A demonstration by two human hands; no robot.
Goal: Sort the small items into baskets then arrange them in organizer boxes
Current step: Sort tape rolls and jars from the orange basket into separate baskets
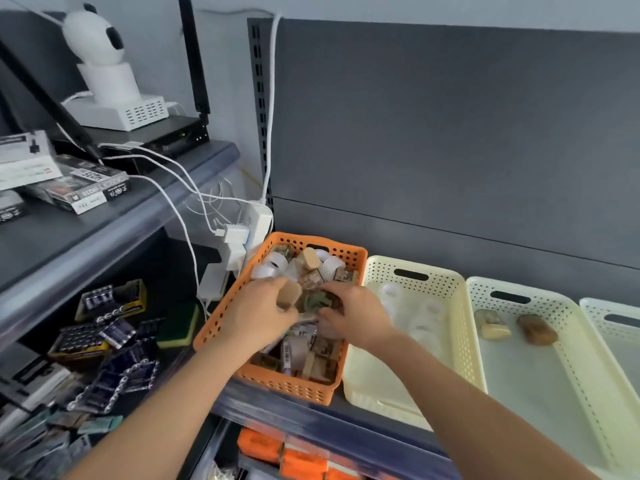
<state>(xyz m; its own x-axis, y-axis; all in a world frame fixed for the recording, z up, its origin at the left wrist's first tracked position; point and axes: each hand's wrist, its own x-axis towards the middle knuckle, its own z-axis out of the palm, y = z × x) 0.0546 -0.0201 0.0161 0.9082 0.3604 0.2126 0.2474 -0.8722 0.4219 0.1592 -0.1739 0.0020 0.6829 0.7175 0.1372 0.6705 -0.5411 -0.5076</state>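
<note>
An orange perforated basket (349, 258) stands on the shelf, full of several small tape rolls and wrapped items in white, tan and patterned colours. Both my hands are inside it. My left hand (258, 311) is closed around a tan roll (290, 295). My right hand (349, 315) reaches into the pile with fingers curled on a green patterned item (313, 301). To the right stand cream baskets: the first (453, 306) holds white rolls, the second (568, 327) holds two brown rolls (535, 329) and a tan one (493, 327).
A third cream basket (616, 317) sits at the right edge. Left of the orange basket are a power strip with chargers (242, 237) and white cables. Lower left lie battery packs (114, 341) and a sponge (180, 327). A router and white camera (100, 39) stand on the upper left shelf.
</note>
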